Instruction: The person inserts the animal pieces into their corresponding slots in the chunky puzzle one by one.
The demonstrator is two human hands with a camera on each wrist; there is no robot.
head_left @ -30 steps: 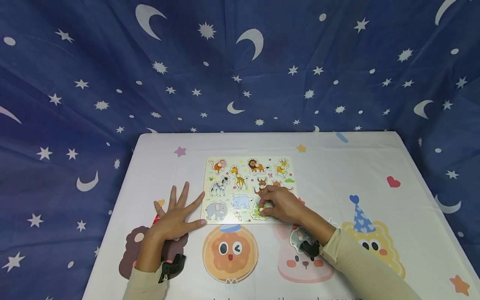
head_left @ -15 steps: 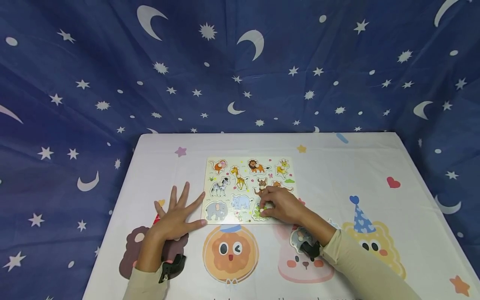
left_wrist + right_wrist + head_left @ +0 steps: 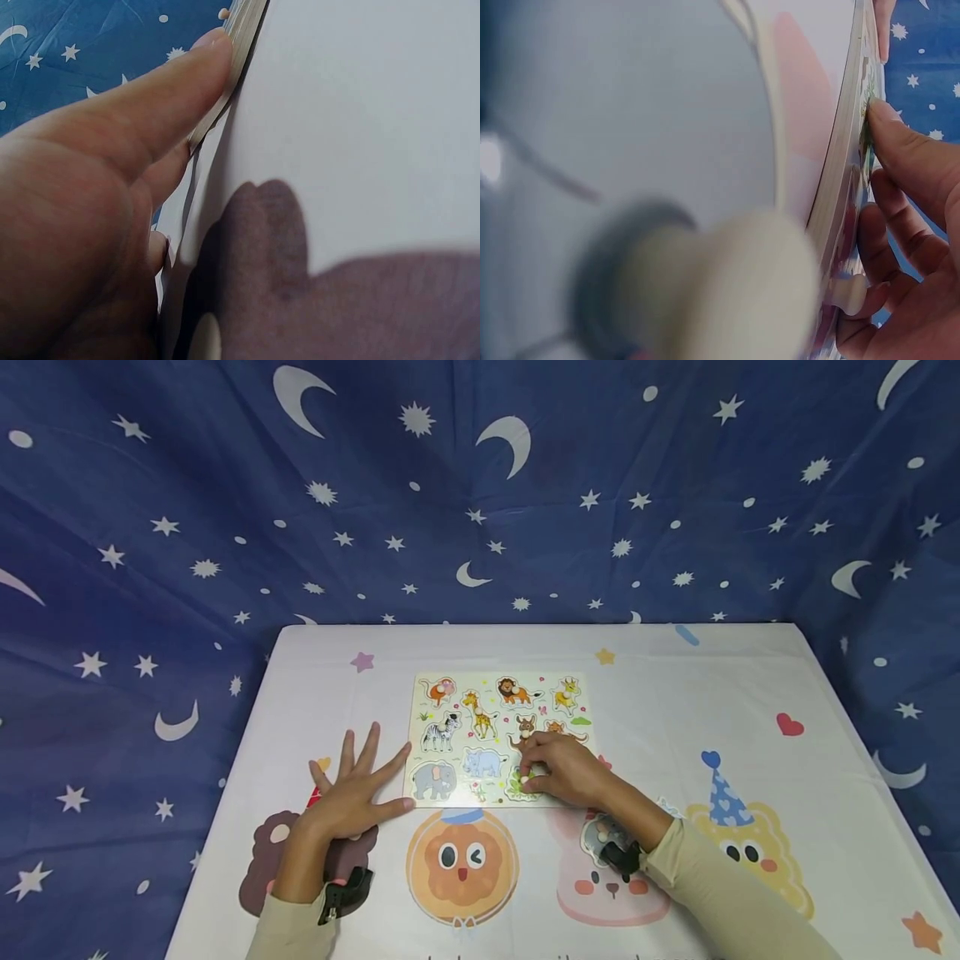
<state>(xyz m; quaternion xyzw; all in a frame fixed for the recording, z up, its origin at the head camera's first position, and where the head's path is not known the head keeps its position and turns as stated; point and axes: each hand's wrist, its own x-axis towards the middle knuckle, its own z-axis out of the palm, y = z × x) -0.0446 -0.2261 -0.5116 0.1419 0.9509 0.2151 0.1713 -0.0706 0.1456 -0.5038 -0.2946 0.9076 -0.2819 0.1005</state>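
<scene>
A cream wooden puzzle board (image 3: pixel 461 793) with animal pieces lies mid-table. At its lower right corner my right hand (image 3: pixel 564 770) pinches the knob of a green puzzle piece (image 3: pixel 514 787); that animal is partly hidden by the fingers. My left hand (image 3: pixel 348 797) lies spread on the cloth at the left, its thumb and index fingertips at the board's left edge. In the left wrist view the thumb (image 3: pixel 161 101) touches the board's side (image 3: pixel 241 56). A grey puzzle piece (image 3: pixel 594 837) lies on the cloth under my right wrist; its knob (image 3: pixel 757 289) looms blurred in the right wrist view.
Elephant (image 3: pixel 432 781), hippo (image 3: pixel 482 763), zebra (image 3: pixel 440 734), giraffe (image 3: pixel 478 714) and lion (image 3: pixel 516 692) pieces, among several others, sit in the board. White cloth (image 3: pixel 697 710) with cartoon prints covers the table. A dark blue starry curtain (image 3: pixel 337 460) stands behind.
</scene>
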